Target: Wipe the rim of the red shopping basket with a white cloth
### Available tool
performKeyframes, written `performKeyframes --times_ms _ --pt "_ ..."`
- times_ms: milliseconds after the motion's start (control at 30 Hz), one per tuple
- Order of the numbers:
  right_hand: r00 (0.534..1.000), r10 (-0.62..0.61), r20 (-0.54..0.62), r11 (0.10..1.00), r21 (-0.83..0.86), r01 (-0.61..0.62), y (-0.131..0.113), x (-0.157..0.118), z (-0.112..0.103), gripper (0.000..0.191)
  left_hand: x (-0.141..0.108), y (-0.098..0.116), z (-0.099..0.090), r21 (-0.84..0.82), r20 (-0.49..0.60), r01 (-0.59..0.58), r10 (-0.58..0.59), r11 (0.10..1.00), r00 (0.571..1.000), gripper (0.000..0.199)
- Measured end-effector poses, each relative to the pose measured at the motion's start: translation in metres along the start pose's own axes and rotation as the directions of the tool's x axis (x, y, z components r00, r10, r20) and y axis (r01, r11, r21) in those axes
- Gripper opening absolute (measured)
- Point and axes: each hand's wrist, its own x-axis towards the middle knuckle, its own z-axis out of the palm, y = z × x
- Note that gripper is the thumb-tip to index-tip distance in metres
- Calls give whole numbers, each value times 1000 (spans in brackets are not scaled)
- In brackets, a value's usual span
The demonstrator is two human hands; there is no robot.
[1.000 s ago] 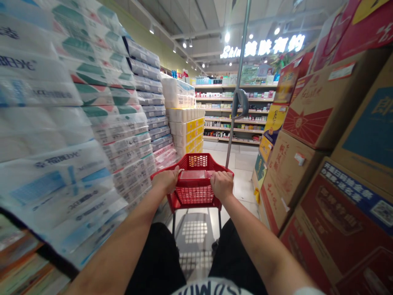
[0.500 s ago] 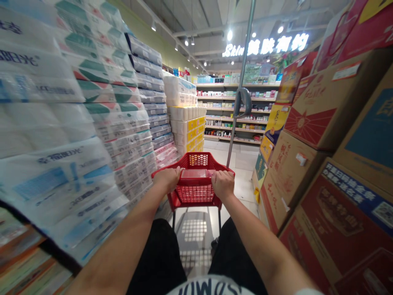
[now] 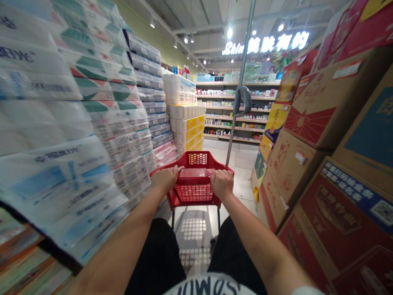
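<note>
A red plastic shopping cart (image 3: 194, 193) with a grid-like basket stands directly in front of me. My left hand (image 3: 165, 178) is closed around the left end of its handle, and my right hand (image 3: 222, 182) grips the right end. Between the two hands runs the red middle section of the handle (image 3: 193, 173). Part of the basket's inside is hidden behind the handle.
Tall stacks of wrapped tissue packs (image 3: 123, 114) line the left side. Cardboard cartons (image 3: 310, 110) are piled along the right. A metal pole with a grey loop handle (image 3: 244, 100) rises beyond the cart. Stocked shelves (image 3: 236, 107) stand at the back.
The view has shifted very slightly, with the nearest tissue packs sliding a little left. Both hands keep their hold on the cart handle.
</note>
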Motion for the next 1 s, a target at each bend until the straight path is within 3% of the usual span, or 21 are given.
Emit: performKeyframes --times_ms 133,333,467,600,733,1000 --pt "1000 -3 4 1000 3 3 1 -1 1 27 -23 7 8 59 -263 -12 27 998 964 56" --pt "1000 4 11 1000 13 -4 3 -1 0 26 -37 9 21 -15 -371 -122 108 992 922 43" --pt "1000 7 0 1000 13 -7 2 -2 1 27 -42 5 24 -29 -377 -178 154 984 913 44" --pt "1000 0 -4 1000 23 0 0 -2 1 26 -42 8 16 -28 -323 -180 161 983 933 45" --pt "1000 15 -5 1000 22 -15 -2 -1 2 26 -36 25 7 -24 -278 -202 187 979 942 46" --pt "1000 16 9 1000 19 -17 -9 1 -1 28 -28 65 4 -45 -244 -369 347 929 905 45"
